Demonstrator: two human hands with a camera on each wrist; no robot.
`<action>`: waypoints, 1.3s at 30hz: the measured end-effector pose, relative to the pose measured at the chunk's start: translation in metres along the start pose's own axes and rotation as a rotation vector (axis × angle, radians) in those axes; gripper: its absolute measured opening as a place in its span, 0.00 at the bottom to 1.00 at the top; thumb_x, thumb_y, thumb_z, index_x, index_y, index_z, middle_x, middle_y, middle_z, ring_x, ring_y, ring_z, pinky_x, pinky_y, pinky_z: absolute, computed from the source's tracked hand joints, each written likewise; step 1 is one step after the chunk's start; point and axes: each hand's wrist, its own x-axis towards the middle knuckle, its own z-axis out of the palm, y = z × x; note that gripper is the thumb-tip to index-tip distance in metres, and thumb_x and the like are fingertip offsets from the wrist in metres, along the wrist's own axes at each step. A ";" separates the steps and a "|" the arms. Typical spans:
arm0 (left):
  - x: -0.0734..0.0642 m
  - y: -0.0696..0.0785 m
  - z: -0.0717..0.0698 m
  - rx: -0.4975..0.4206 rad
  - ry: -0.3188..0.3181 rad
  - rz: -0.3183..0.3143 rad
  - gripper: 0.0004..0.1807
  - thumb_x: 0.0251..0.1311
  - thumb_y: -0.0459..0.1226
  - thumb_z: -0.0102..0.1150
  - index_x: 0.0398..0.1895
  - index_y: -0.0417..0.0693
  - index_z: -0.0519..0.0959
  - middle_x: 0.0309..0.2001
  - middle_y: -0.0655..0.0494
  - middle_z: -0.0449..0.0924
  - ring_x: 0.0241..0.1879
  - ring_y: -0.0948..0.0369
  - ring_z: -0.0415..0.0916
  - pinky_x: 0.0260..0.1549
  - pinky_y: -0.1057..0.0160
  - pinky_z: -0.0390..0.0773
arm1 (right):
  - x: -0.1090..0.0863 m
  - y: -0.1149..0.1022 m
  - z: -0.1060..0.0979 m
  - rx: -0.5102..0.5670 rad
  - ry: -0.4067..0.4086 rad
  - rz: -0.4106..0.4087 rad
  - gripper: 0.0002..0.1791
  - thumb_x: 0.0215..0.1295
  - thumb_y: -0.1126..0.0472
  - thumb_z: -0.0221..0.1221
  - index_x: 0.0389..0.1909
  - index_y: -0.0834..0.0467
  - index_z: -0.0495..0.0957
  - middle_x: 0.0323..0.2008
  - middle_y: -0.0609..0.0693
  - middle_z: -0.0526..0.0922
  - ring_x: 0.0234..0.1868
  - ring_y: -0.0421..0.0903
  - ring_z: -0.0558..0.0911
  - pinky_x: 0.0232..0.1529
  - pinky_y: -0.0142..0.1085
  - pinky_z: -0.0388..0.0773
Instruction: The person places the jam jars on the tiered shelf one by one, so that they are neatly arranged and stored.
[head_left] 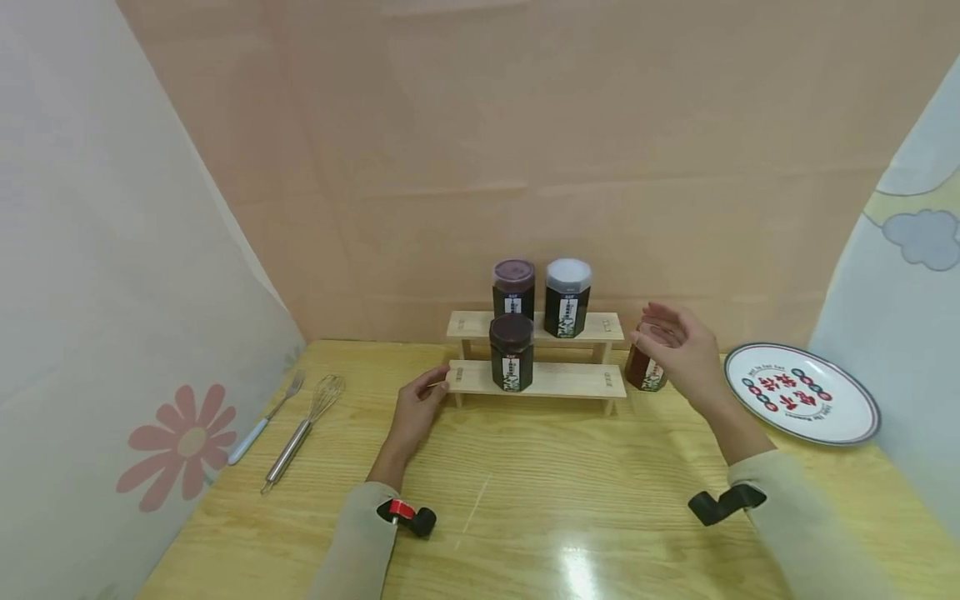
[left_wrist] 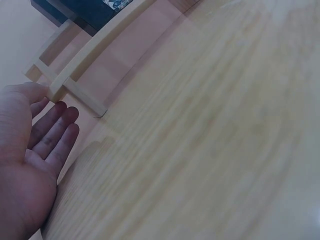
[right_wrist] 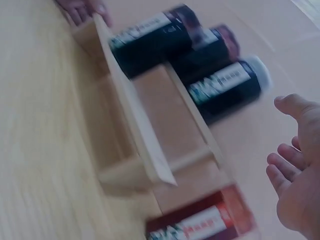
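A two-step wooden rack [head_left: 558, 381] stands on the table. My left hand [head_left: 417, 408] holds the left end of its lower step, and in the left wrist view the thumb lies at the board's end with fingers beneath. On the lower step stands a dark jar [head_left: 512, 367]. The upper step bears a purple-lidded jar [head_left: 513, 279] and a white-lidded jar [head_left: 568, 300]. Right of the rack, a reddish jar [head_left: 647, 371] stands on the table, partly hidden by my right hand [head_left: 686, 350]. In the right wrist view that hand [right_wrist: 300, 170] is apart from the reddish jar [right_wrist: 205, 220], fingers loosely bent around nothing.
An oval white plate [head_left: 802, 429] with red and green print lies at the right. A whisk [head_left: 292, 450] and a fork with a pale blue handle [head_left: 251, 437] lie at the left. A peach-coloured backdrop [head_left: 525, 167] rises close behind the rack.
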 end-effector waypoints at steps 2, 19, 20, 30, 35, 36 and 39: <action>0.000 0.000 -0.002 0.001 0.000 0.002 0.21 0.75 0.41 0.59 0.68 0.52 0.78 0.67 0.49 0.78 0.64 0.52 0.77 0.54 0.75 0.78 | 0.003 0.003 -0.011 -0.007 0.009 0.006 0.35 0.71 0.55 0.66 0.74 0.58 0.66 0.64 0.44 0.77 0.60 0.29 0.78 0.58 0.15 0.73; -0.001 -0.002 0.002 -0.006 0.011 0.023 0.20 0.74 0.38 0.59 0.66 0.50 0.79 0.65 0.48 0.79 0.61 0.53 0.78 0.54 0.74 0.79 | 0.013 0.065 -0.037 -0.099 -0.001 0.185 0.43 0.74 0.49 0.62 0.80 0.64 0.55 0.74 0.67 0.65 0.74 0.62 0.66 0.69 0.23 0.69; -0.002 -0.001 0.002 -0.009 0.013 0.025 0.19 0.74 0.38 0.59 0.66 0.50 0.79 0.65 0.48 0.79 0.61 0.53 0.78 0.53 0.74 0.79 | 0.014 0.068 -0.036 -0.093 -0.007 0.190 0.44 0.74 0.49 0.62 0.80 0.64 0.54 0.74 0.67 0.65 0.75 0.62 0.65 0.69 0.23 0.69; -0.002 -0.001 0.002 -0.003 0.016 0.024 0.19 0.74 0.37 0.59 0.66 0.49 0.79 0.65 0.47 0.79 0.58 0.55 0.79 0.52 0.74 0.79 | 0.015 0.086 -0.023 -0.058 -0.055 0.247 0.51 0.71 0.47 0.65 0.82 0.63 0.47 0.76 0.69 0.62 0.75 0.66 0.64 0.45 0.13 0.68; 0.000 -0.002 0.001 0.011 0.015 0.036 0.19 0.74 0.37 0.59 0.66 0.49 0.79 0.64 0.46 0.79 0.57 0.56 0.80 0.52 0.74 0.79 | 0.009 0.086 -0.017 -0.023 -0.040 0.246 0.50 0.71 0.49 0.65 0.81 0.64 0.47 0.75 0.68 0.63 0.73 0.63 0.66 0.47 0.13 0.69; 0.000 -0.002 0.001 0.009 0.016 0.040 0.19 0.74 0.37 0.59 0.66 0.48 0.79 0.64 0.46 0.79 0.57 0.56 0.80 0.52 0.74 0.79 | 0.009 0.086 -0.016 -0.022 -0.040 0.246 0.50 0.71 0.49 0.65 0.81 0.64 0.47 0.74 0.68 0.63 0.73 0.63 0.66 0.48 0.13 0.69; 0.000 0.000 0.001 -0.003 0.014 0.048 0.20 0.74 0.36 0.59 0.66 0.47 0.79 0.64 0.44 0.79 0.57 0.54 0.80 0.51 0.75 0.80 | 0.007 0.086 -0.015 -0.034 -0.038 0.248 0.51 0.70 0.48 0.66 0.81 0.64 0.47 0.75 0.68 0.63 0.74 0.64 0.66 0.49 0.14 0.70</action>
